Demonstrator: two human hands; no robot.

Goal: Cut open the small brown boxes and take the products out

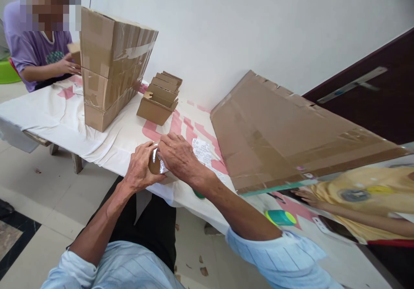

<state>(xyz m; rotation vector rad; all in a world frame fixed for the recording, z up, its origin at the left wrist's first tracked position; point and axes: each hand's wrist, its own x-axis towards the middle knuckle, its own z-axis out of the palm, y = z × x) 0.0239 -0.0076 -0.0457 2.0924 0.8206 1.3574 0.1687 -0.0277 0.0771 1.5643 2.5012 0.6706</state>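
Note:
Just past the table's near edge, a small cardboard box (154,165) is between my two hands, with a shiny, glare-lit strip (162,166) like clear tape on its face. My left hand (141,164) grips its left side, thumb along the bottom. Over the top and right of it, my right hand (177,154) is closed with curled fingers; its fingertips are partly hidden. Beyond my hands stands a row of open small cardboard boxes (154,111). A sheet printed with small outlines (202,149) lies right of my right hand.
A tall stack of taped boxes (97,60) stands left on the cloth-covered table (110,151). A large cardboard panel (258,138) rises at right. Another person (39,56) sits far left, handling a box. At right are another person's arm (362,220), a green tape roll (280,217) and a phone (336,228).

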